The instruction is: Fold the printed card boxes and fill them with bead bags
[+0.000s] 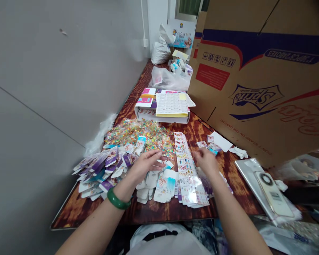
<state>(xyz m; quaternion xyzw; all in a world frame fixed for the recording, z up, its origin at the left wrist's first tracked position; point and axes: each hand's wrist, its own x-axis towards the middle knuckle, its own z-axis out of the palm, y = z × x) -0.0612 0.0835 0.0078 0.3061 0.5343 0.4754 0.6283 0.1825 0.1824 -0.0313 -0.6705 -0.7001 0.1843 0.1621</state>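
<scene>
My left hand (145, 163), with a green bangle on its wrist, hovers over flat white and turquoise cartons (163, 184), fingers stretched toward the right and holding nothing that I can see. My right hand (206, 160) hangs just right of a fanned stack of long sticker strips (187, 170), fingers loosely curled and slightly blurred; whether it holds anything does not show. Behind both hands lies a heap of small clear packets with colourful contents (142, 132). A pile of purple and white flat cartons (103, 164) spreads to the left.
The wooden table (159, 212) runs along a grey wall on the left. A large Sprite cardboard box (260, 81) leans at the right. An open white box with sheets (164, 106) and plastic bags (170, 78) stand behind. A phone (273, 193) lies on a clear sleeve at the right.
</scene>
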